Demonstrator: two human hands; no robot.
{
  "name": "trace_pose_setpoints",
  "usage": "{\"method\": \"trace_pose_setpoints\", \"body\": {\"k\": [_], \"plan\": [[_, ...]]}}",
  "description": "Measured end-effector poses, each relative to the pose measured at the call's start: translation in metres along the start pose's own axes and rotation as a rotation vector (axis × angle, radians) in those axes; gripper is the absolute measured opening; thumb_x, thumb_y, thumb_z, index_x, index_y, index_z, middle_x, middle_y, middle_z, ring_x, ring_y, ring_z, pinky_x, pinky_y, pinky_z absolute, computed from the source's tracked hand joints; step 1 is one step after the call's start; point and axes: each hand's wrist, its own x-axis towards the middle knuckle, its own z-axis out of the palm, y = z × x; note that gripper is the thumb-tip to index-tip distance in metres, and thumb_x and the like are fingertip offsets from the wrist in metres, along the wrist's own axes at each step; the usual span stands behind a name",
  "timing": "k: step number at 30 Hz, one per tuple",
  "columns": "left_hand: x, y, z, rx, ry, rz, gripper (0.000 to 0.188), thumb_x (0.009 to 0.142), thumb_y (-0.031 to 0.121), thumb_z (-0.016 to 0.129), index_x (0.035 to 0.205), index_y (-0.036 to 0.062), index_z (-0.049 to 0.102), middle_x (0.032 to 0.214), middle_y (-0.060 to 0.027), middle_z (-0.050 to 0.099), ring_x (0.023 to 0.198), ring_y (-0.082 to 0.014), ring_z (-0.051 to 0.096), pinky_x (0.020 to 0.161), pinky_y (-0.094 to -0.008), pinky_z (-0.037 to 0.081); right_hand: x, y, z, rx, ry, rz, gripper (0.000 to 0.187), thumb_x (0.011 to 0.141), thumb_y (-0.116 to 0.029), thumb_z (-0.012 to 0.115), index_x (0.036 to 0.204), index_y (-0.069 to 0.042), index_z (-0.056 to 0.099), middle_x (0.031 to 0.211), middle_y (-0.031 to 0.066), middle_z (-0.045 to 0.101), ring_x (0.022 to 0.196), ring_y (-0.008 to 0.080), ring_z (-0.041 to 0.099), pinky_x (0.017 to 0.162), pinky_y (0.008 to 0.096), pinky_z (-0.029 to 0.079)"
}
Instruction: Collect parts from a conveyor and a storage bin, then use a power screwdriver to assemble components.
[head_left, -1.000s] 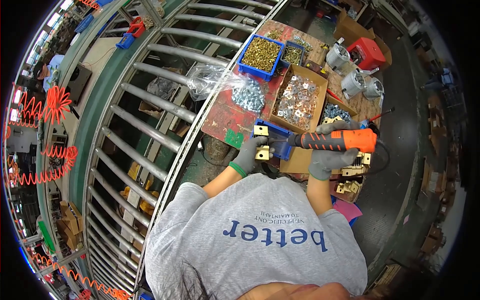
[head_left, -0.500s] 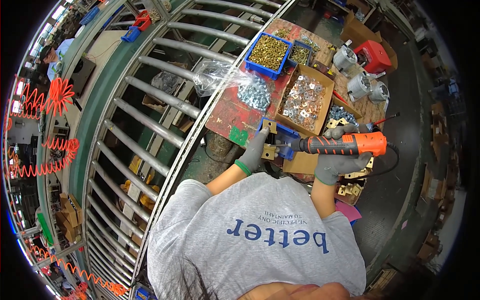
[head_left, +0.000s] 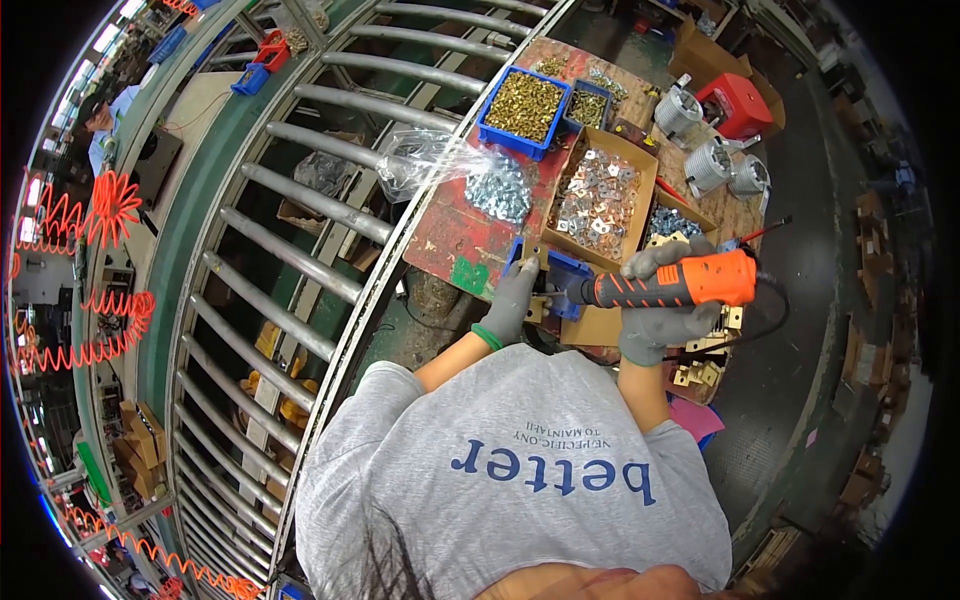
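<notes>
My left hand [head_left: 510, 303], in a grey glove with a green cuff, is closed on a brass-coloured bracket [head_left: 536, 309] with holes; fingers cover part of it. My right hand [head_left: 645, 335], gloved too, wraps round an orange and black power screwdriver [head_left: 715, 279]. The tool lies nearly level, and its bit points left at the bracket. Whether the bit touches a screw is too small to tell. Just beyond the bracket sits a blue bin [head_left: 572, 268], partly hidden by the tool. More brass-coloured brackets [head_left: 697, 373] lie below my right hand.
A cardboard tray [head_left: 648, 165] holds small metal plates. Beyond it stands a blue bin [head_left: 515, 146] of brass-coloured screws. Silver hardware [head_left: 498, 188] spills from a plastic bag [head_left: 415, 163]. Finned metal housings [head_left: 710, 165] stand at the right. A roller conveyor [head_left: 310, 265] runs along the left.
The view has shifted slightly. The bracket in my left hand has turned a little, and the rear of the screwdriver is tipped slightly farther away. Both hands keep their hold.
</notes>
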Motion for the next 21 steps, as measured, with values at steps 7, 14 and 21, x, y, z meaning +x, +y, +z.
{"method": "trace_pose_setpoints", "body": {"k": [7,14,21], "plan": [[0.013,-0.007,-0.003,-0.017,0.053,0.13,0.033,0.097,0.036,0.043,0.113,0.0078,0.047,0.089,-0.0063,0.059,0.07,-0.0151,0.058,0.06,-0.0297,0.05,0.005,-0.001,0.003,-0.012,-0.007,-0.046,0.071,0.075,-0.051,0.071,0.121,-0.004,0.043,0.095,0.0129,0.062,0.079,0.0269,0.065,0.068,0.0431,0.055],[0.009,-0.001,-0.005,0.218,0.128,0.364,0.034,0.092,0.023,0.052,0.117,0.0024,0.046,0.096,-0.0062,0.057,0.081,-0.0126,0.054,0.069,-0.0283,0.047,0.003,0.002,-0.004,-0.121,0.116,-0.145,0.072,0.076,-0.054,0.069,0.119,-0.003,0.044,0.093,0.014,0.062,0.075,0.0248,0.065,0.064,0.04,0.056],[0.0,0.004,-0.01,0.093,0.035,0.337,0.029,0.088,0.012,0.055,0.114,0.0036,0.048,0.096,-0.0058,0.059,0.082,-0.0142,0.057,0.069,-0.0288,0.048,0.0,0.017,-0.017,-0.228,0.204,-0.227,0.071,0.077,-0.056,0.066,0.12,-0.003,0.045,0.093,0.014,0.063,0.071,0.0238,0.065,0.06,0.0383,0.056]]}}
